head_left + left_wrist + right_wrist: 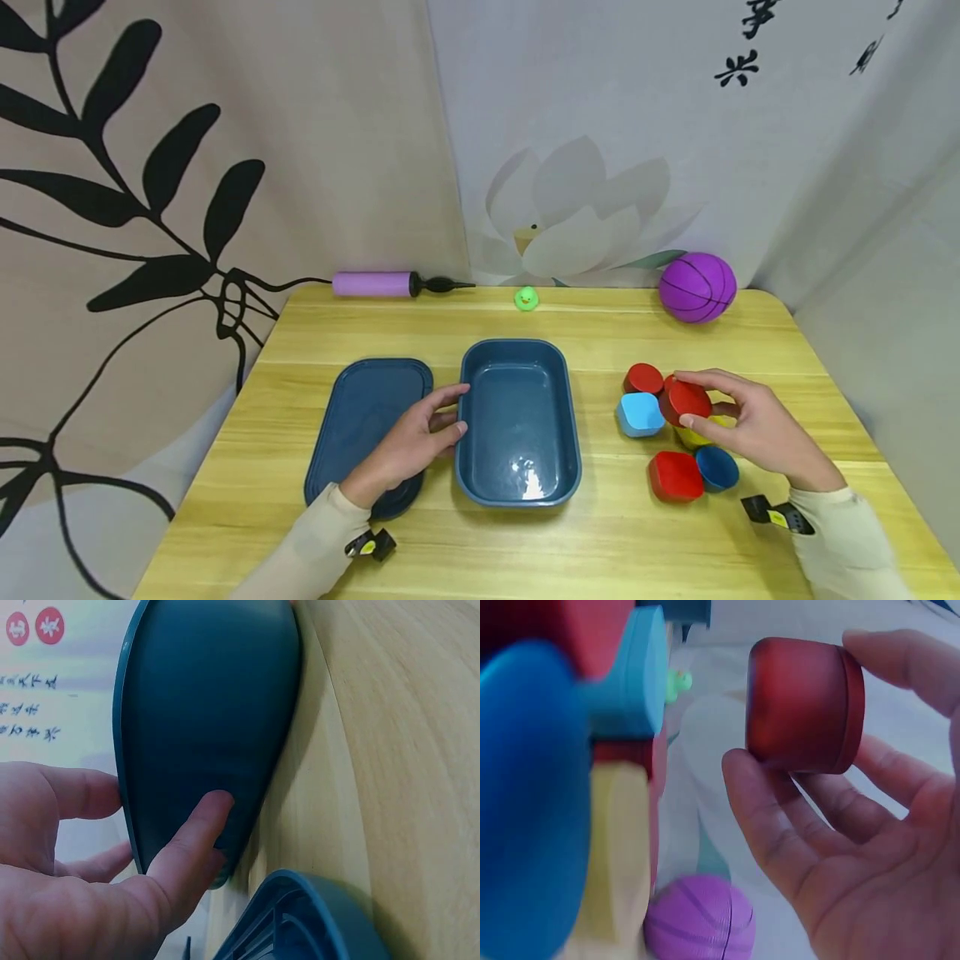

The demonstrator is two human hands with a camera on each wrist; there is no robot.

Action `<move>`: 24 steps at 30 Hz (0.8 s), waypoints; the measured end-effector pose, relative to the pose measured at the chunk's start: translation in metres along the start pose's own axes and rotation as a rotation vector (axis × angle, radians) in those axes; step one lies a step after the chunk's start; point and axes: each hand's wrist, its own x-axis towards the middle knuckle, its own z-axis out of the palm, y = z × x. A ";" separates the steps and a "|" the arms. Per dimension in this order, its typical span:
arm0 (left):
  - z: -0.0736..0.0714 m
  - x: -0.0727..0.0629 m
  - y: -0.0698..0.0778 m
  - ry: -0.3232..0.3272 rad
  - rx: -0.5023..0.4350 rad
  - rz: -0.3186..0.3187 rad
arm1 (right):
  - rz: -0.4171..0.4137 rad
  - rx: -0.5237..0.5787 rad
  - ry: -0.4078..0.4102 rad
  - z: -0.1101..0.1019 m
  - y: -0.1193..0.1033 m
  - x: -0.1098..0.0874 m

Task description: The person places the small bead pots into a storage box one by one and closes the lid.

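A deep blue rectangular box (519, 423) stands on the table. My left hand (411, 446) grips its left wall, the thumb (199, 825) against the outside and the index finger at the rim. Between my right thumb and fingers is a round red block (686, 402) with a band round one end; my right hand (757, 427) holds it above other pieces. Those include a round red block (643, 379), a light blue block (641, 415), a squarish red block (677, 477), a round blue block (717, 468) and a partly hidden yellow block (692, 439).
Left of the box lies a flat blue lid (378, 404), partly under my left hand. Along the back are a purple pump (372, 284), a small green duck toy (527, 298) and a purple ball (697, 288). Curtains (337, 142) hang behind the table (480, 554).
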 end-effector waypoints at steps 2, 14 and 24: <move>0.000 0.000 -0.001 0.003 0.004 -0.001 | -0.007 0.009 -0.009 0.005 -0.005 0.007; -0.001 0.001 0.001 0.003 0.010 0.007 | -0.100 0.077 -0.066 0.047 -0.027 0.039; -0.001 0.003 0.003 -0.010 0.012 0.009 | -0.141 0.087 -0.128 0.085 -0.049 0.058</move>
